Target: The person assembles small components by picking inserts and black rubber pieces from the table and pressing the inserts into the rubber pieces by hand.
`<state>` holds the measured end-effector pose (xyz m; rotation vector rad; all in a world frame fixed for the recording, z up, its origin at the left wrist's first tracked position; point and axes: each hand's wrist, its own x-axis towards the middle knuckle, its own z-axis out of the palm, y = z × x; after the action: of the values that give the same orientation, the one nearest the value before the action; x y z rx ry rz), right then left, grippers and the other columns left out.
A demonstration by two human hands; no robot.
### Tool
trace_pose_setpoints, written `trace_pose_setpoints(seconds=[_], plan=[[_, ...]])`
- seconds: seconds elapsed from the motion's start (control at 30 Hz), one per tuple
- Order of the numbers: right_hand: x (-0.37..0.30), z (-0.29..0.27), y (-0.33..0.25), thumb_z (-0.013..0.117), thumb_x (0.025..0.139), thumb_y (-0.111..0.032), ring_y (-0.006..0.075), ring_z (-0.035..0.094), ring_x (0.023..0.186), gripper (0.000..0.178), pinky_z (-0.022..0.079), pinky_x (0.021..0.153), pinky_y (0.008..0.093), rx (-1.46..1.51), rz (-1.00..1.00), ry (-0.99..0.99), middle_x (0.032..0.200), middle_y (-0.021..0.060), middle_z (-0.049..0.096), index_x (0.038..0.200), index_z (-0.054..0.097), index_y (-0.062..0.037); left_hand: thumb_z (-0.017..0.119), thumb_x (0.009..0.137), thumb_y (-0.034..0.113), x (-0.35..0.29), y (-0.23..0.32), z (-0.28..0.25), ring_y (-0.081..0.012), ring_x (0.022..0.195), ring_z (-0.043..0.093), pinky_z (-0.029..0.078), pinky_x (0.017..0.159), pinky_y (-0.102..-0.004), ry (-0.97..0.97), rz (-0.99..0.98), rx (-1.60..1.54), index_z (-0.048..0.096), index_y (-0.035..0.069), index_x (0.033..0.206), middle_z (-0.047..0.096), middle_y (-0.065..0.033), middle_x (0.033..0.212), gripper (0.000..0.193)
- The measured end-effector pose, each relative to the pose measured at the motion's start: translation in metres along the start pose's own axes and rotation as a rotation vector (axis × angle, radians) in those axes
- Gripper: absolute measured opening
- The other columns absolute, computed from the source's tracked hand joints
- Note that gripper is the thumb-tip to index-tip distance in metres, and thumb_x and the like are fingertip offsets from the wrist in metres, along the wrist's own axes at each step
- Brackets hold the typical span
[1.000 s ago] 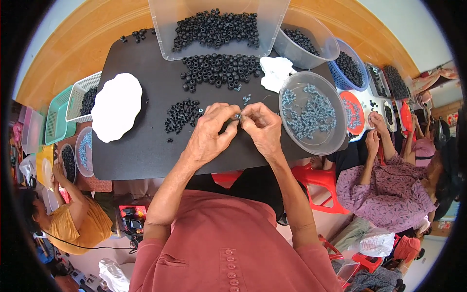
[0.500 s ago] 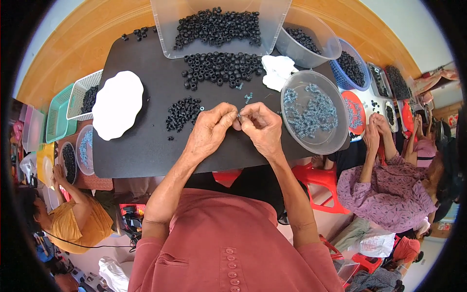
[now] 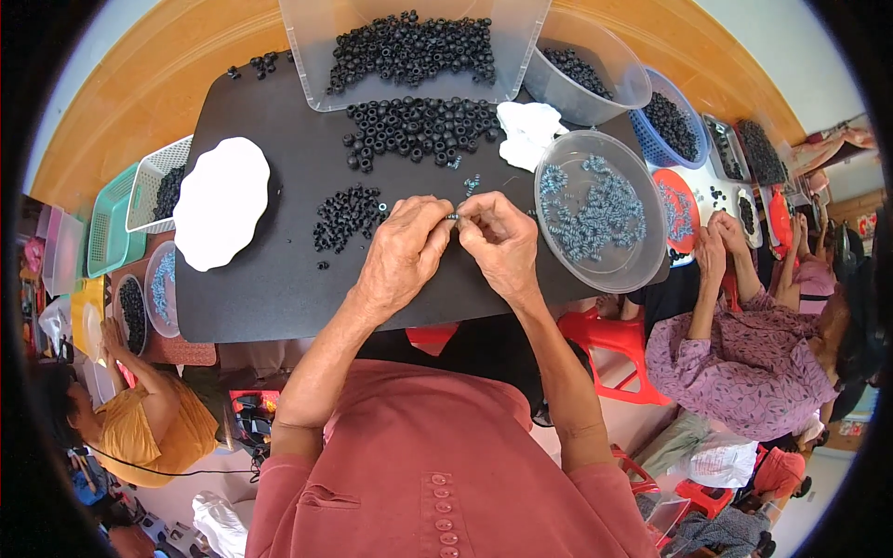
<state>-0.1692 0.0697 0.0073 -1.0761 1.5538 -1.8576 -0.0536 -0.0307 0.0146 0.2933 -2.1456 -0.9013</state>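
Note:
Over the dark table [image 3: 279,302], my left hand [image 3: 405,246] and my right hand [image 3: 502,244] meet fingertip to fingertip. A tiny bluish coiled piece like a spring [image 3: 453,217] shows between them, pinched by both hands; most of it is hidden by the fingers. Left of my left hand lies a heap of small black ring-like parts [image 3: 346,220]. Larger round black parts with holes [image 3: 423,130] spread out beyond my hands. A few loose springs [image 3: 473,183] lie just past my right hand. To its right stands a clear round tub [image 3: 595,270] of similar bluish springs.
A clear bin [image 3: 299,56] of black parts lies at the far edge, beside another clear tub [image 3: 623,98]. A white cloth [image 3: 528,135] and a white scalloped board [image 3: 221,205] rest on the table. People work at the left [image 3: 158,418] and right [image 3: 744,363].
My fingertips have shifted slightly, and more of the bluish spring shows between them. My left hand has turned a little. The heaps and tubs stay as they were.

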Motion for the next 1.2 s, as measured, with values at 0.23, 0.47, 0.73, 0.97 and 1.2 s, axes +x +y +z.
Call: trace_pose_setpoints(seconds=[0.23, 0.47, 0.73, 0.97, 1.2], plan=[[-0.002, 0.001, 0.008, 0.058, 0.081, 0.013, 0.0050, 0.055, 0.075, 0.018, 0.045, 0.067, 0.0187, 0.006, -0.087, -0.021, 0.085, -0.0001, 0.058, 0.095, 0.059, 0.0019, 0.057, 0.092, 0.006, 0.002, 0.002, -0.008, -0.0169, 0.071, 0.062, 0.049, 0.068, -0.0311, -0.140, -0.392, -0.337, 0.062, -0.002, 0.095, 0.064, -0.0101, 0.075, 0.010], [-0.002, 0.001, 0.007, 0.060, 0.082, 0.011, 0.0044, 0.055, 0.073, 0.015, 0.046, 0.065, 0.0188, -0.019, -0.028, -0.023, 0.083, 0.0003, 0.060, 0.093, 0.059, 0.0010, 0.054, 0.094, 0.007, 0.000, -0.006, -0.006, -0.0124, 0.068, 0.060, 0.048, 0.063, -0.0280, -0.004, -0.411, -0.328, 0.062, -0.002, 0.094, 0.063, -0.0080, 0.073, 0.012], [0.001, 0.002, 0.011, 0.062, 0.080, 0.007, 0.0021, 0.053, 0.065, 0.012, 0.042, 0.056, 0.0184, -0.132, -0.027, 0.097, 0.075, -0.0014, 0.059, 0.090, 0.062, -0.0002, 0.060, 0.084, 0.001, 0.007, -0.009, -0.015, -0.0257, 0.080, 0.062, 0.050, 0.073, -0.0350, 0.155, -0.249, -0.024, 0.063, -0.002, 0.093, 0.064, -0.0131, 0.083, 0.010], [0.002, 0.003, 0.009, 0.061, 0.082, 0.004, 0.0030, 0.050, 0.061, 0.013, 0.042, 0.055, 0.0201, -0.280, 0.000, 0.086, 0.080, 0.0011, 0.062, 0.093, 0.066, 0.0004, 0.061, 0.081, 0.000, 0.002, -0.014, -0.012, -0.0336, 0.108, 0.052, 0.043, 0.091, -0.0413, 0.088, -0.226, 0.253, 0.063, -0.003, 0.096, 0.063, -0.0168, 0.096, 0.015], [0.001, 0.003, 0.009, 0.052, 0.090, 0.007, 0.0040, 0.051, 0.069, 0.017, 0.041, 0.060, 0.0187, -0.218, 0.014, 0.100, 0.087, 0.0020, 0.060, 0.101, 0.064, 0.0025, 0.056, 0.088, 0.003, -0.001, 0.013, -0.028, -0.0226, 0.084, 0.059, 0.048, 0.075, -0.0330, 0.148, -0.301, -0.122, 0.061, -0.002, 0.094, 0.064, -0.0113, 0.084, 0.009]])
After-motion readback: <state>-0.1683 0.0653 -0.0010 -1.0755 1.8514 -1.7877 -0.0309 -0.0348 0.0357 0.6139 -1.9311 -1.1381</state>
